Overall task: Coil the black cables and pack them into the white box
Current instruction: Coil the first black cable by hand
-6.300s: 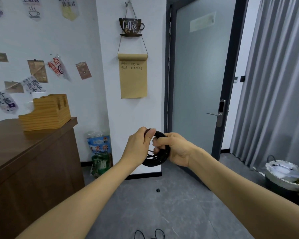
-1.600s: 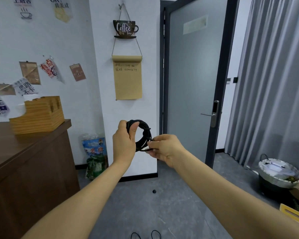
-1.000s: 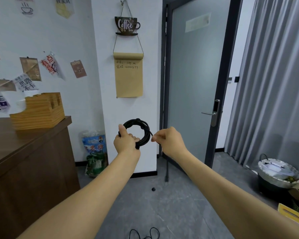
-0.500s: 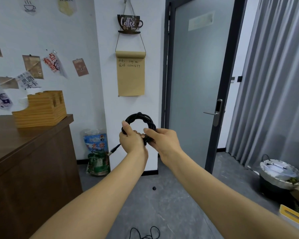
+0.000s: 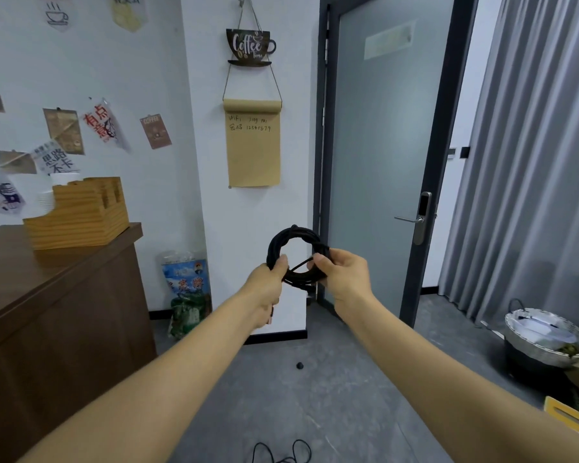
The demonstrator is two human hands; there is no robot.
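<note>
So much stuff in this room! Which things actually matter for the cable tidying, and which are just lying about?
Part of the job:
- coiled black cable
- left hand and right hand, both gripping the coil
- loose black cable on the floor

Just lying about:
- wooden organizer
- coffee sign
- snack bags
- lined bin

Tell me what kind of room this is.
Probably a small café or office coffee corner: a "Coffee Time" sign hangs over a kraft paper roll with WiFi details, beside a wooden counter holding a wooden organizer.

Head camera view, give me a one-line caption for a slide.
Both hands, left hand and right hand, hold a coiled black cable up before a grey door.
</note>
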